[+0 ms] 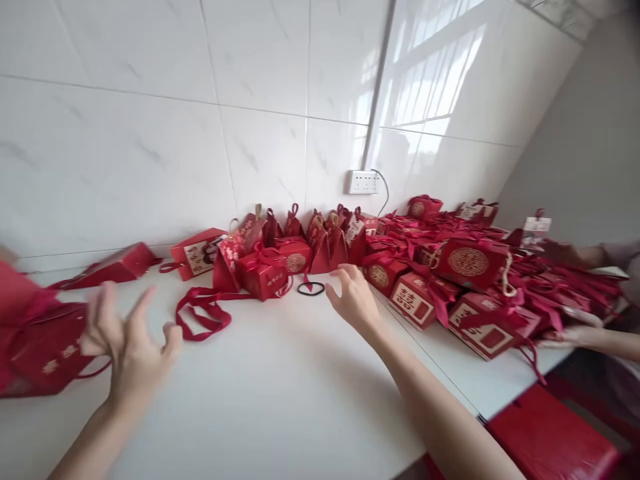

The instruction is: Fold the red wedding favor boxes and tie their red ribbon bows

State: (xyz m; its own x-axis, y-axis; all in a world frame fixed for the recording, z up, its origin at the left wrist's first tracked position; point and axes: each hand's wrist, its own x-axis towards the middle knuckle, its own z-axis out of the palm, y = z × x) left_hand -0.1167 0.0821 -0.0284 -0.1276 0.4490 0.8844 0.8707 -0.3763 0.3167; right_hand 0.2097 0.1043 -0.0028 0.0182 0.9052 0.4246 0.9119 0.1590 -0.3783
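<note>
My left hand [133, 350] is raised over the white table with its fingers spread and nothing in them, slightly blurred. Just beyond its fingertips, at the far left, sits a red gift box [47, 343] with gold lettering and a thin handle. My right hand [354, 299] reaches forward with its fingers curved and the thumb apart, holding nothing I can see. Beside its fingertips lies a thin black ring-shaped band [311, 295]. Between the hands are a looped red ribbon [203, 330] and a red box with a bow [263, 277].
Several red peaked boxes [320, 247] line the tiled wall. A large pile of red gift boxes [467, 263] covers the right side. Another person's hands [575, 337] touch the pile there. A power strip [363, 182] is on the wall; a red stool-like object [553, 433] stands below the table edge.
</note>
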